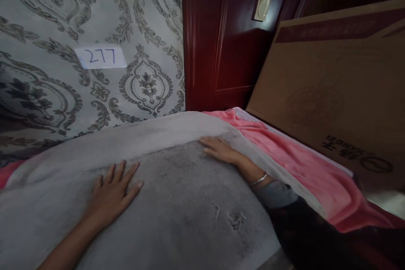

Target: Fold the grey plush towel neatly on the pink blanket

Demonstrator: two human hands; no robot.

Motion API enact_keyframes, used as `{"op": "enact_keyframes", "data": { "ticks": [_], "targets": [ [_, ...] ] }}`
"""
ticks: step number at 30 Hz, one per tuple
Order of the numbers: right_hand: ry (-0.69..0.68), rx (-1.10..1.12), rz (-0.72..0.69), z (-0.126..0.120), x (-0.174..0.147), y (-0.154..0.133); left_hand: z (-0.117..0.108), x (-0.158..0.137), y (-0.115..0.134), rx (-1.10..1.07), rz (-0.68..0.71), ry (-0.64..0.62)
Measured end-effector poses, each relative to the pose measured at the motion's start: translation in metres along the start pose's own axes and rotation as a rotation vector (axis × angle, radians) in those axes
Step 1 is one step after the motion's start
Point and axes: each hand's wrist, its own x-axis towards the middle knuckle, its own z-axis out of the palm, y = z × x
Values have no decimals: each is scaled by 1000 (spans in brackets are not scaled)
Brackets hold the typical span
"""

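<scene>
My left hand (114, 194) lies flat on a large grey-and-white cloth (177, 202), with its fingers spread. Farther back and to the right, my right hand (220, 150) rests on the same cloth, slightly blurred, fingers stretched out near the line where a darker grey area meets a paler band. The cloth is spread over a broad surface up to the wall, and a small raised crumpled mark shows on its dark part. Pink fabric (284, 152) shows from under its right edge.
A big cardboard box (316, 84) leans on the right, beside the pink fabric. Behind are a patterned papered wall (145, 84) with a paper label (101, 56) reading 277, and a dark red wooden panel (205, 42) bearing a switch plate (262, 6).
</scene>
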Motion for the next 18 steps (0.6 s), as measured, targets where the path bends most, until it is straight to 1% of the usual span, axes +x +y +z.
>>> {"op": "enact_keyframes", "data": {
  "ticks": [2, 4, 6, 8, 10, 13, 16, 18],
  "targets": [
    [-102, 3, -22, 13, 2, -13, 0, 1, -1, -7, 1, 4],
    [-121, -5, 10, 19, 3, -13, 0, 1, -1, -2, 1, -3],
    [-111, -24, 73, 18, 1, -2, 1, 2, -2, 8, -6, -15],
    [-91, -63, 190, 13, -4, 16, 0, 2, -2, 7, -12, -24],
    [-81, -94, 344, 7, -11, 35, -1, 3, -1, -11, -10, -19],
    [-90, -95, 548, -3, -25, 58, -5, 2, 1, -43, -11, -25],
    [-104, -96, 652, -15, -41, 66, -11, 0, 5, -50, -22, -47],
    [-110, -106, 700, -23, -50, 61, -14, -1, 7, -48, -22, -50]
  ]
}}
